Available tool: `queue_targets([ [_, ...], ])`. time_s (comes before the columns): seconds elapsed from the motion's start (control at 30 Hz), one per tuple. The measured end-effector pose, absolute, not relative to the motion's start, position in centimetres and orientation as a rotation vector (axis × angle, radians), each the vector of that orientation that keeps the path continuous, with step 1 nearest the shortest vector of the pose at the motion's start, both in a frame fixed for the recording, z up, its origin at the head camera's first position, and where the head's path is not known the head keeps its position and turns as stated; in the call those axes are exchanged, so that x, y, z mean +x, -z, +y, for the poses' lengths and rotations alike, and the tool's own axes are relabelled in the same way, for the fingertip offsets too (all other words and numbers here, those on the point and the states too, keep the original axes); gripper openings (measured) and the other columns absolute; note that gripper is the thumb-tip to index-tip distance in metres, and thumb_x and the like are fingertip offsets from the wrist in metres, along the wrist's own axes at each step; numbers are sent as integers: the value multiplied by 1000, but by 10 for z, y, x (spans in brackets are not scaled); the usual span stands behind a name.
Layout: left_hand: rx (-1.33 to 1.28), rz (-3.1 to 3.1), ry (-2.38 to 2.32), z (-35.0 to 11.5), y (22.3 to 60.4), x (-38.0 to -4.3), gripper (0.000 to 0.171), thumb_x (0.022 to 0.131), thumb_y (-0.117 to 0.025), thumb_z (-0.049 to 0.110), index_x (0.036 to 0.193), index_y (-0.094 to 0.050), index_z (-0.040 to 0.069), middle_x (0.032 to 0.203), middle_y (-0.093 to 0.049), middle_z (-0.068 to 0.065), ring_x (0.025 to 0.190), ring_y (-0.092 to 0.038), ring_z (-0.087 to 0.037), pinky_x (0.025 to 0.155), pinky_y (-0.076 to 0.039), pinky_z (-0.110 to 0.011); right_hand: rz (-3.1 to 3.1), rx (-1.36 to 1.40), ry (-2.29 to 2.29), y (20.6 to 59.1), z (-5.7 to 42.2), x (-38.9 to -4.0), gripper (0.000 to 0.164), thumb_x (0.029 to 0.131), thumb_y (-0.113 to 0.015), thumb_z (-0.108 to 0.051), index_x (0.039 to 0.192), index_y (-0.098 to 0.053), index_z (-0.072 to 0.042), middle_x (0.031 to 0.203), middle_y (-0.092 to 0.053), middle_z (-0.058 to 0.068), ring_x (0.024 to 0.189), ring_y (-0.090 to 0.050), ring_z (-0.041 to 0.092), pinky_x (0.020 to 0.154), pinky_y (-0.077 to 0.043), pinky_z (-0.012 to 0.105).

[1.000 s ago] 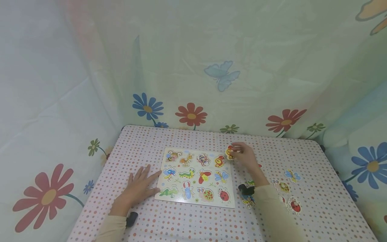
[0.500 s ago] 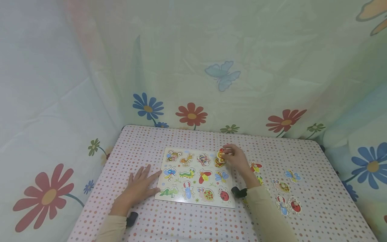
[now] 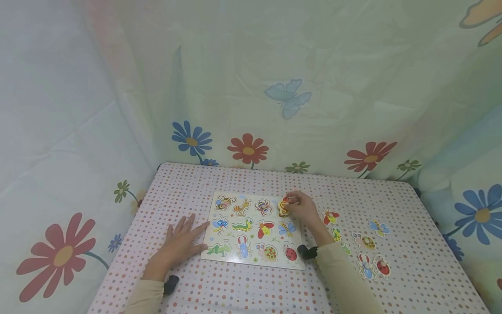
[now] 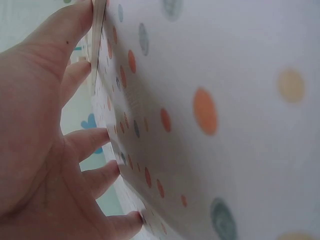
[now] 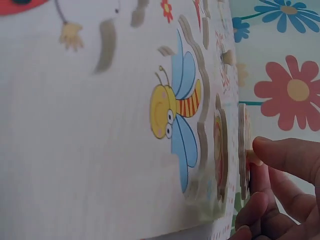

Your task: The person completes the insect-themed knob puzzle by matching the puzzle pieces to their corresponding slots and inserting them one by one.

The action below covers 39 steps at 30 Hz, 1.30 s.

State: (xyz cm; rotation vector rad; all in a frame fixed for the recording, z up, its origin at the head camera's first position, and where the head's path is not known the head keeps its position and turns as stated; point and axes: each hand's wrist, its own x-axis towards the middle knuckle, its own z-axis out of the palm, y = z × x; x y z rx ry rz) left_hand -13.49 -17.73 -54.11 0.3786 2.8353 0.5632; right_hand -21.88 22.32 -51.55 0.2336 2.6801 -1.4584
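Red-yellow piece: moved left, now above puzzle board, far-right corner
Right hand: pinching its knob
Left hand: fingers spread, touching board edge

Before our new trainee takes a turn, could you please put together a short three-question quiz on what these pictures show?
1. Fill the blank: a puzzle piece is held over the board by the ____ hand.
2. True or false: the held piece already sits flush in its recess.
3. Name the loose piece nearest the loose ladybird piece on the table.

Key
1. Right: the thumb and fingers of the right hand pinch it.
2. False: the right wrist view shows a gap between it and the board.
3. The blue beetle piece.
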Motion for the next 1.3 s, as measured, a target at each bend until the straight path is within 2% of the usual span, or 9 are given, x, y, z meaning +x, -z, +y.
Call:
queue_targets([
  [0.17, 377, 2834, -566, -177, 541, -135, 70, 93, -65, 50, 155, -38, 33, 166, -10, -16, 149, -4, -45, 113, 4, -71, 2692, 246, 1404, 520, 221, -218, 41, 90, -75, -13, 128, -61, -3, 108, -66, 15, 95, -63, 30, 76, -55, 39],
  [0.67, 374, 2836, -560, -176, 538, -134, 69, 94, -65, 50, 155, -39, 33, 166, -10, -16, 149, -5, -45, 113, 2, -71, 2718, 233, 1363, 520, 217, -216, 38, 90, -75, -11, 124, -62, -1, 101, -68, 13, 90, -65, 27, 72, -56, 38],
  [1.3, 379, 2840, -549, -177, 540, -135, 70, 93, -64, 52, 155, -38, 33, 166, -10, -16, 149, -4, -44, 113, 2, -71, 2739, 210, 1313, 522, 220, -217, 31, 89, -75, -11, 117, -65, -1, 101, -67, 13, 94, -63, 31, 79, -54, 43],
])
